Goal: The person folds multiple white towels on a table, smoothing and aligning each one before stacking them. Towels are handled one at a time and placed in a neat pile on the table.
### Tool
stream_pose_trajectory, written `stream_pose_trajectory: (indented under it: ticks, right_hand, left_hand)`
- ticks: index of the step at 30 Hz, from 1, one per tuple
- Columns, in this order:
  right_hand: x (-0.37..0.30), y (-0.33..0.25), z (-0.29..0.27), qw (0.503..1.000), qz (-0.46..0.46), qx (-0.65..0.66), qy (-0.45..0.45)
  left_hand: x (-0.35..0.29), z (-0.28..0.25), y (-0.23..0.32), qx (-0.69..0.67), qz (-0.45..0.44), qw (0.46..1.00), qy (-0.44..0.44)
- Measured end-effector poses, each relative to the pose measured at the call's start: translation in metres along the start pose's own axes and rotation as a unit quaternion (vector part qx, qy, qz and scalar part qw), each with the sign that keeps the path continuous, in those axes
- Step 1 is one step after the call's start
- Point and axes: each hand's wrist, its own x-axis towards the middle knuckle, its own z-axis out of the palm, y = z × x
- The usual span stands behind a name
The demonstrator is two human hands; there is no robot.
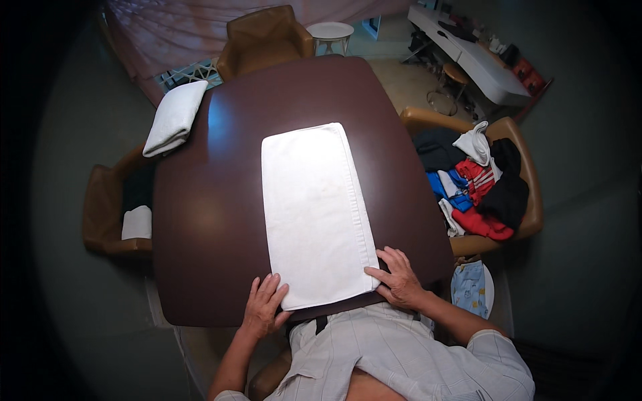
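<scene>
resting apart, fingers loosely spread, the left hand [262,311] and right hand [402,286] touch the folded white cloth [313,214] by its near corners, at the near edge of the surface [204,271]; light, even pressure should keep layers square.

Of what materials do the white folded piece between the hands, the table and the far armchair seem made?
White folded piece: woven cloth, perhaps cotton, matte, with a puckered seam near its right edge. Table: possibly varnished or laminated wood, dark, glossy, showing light reflections. Far armchair: tan leather or imitation, judging by its smooth sheen.
</scene>
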Motion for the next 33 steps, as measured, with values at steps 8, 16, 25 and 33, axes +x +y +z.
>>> stream_pose_trajectory:
  ticks: [8,16,25,33]
  right_hand:
    - [0.009,-0.004,0.005,0.993,-0.031,0.037,0.111]
    - [0.077,-0.002,-0.067,0.977,0.035,0.205,0.038]
    - [0.26,0.056,-0.093,0.921,0.152,0.322,0.16]
    - [0.371,0.16,-0.032,0.874,0.339,0.316,0.143]
  left_hand:
    - [0.008,0.0,-0.013,-0.002,0.05,0.996,0.068]
    - [0.073,-0.049,-0.001,-0.278,-0.107,0.939,0.173]
    - [0.246,-0.081,-0.096,-0.365,-0.194,0.87,0.269]
    - [0.338,-0.023,-0.2,-0.522,-0.356,0.748,0.205]
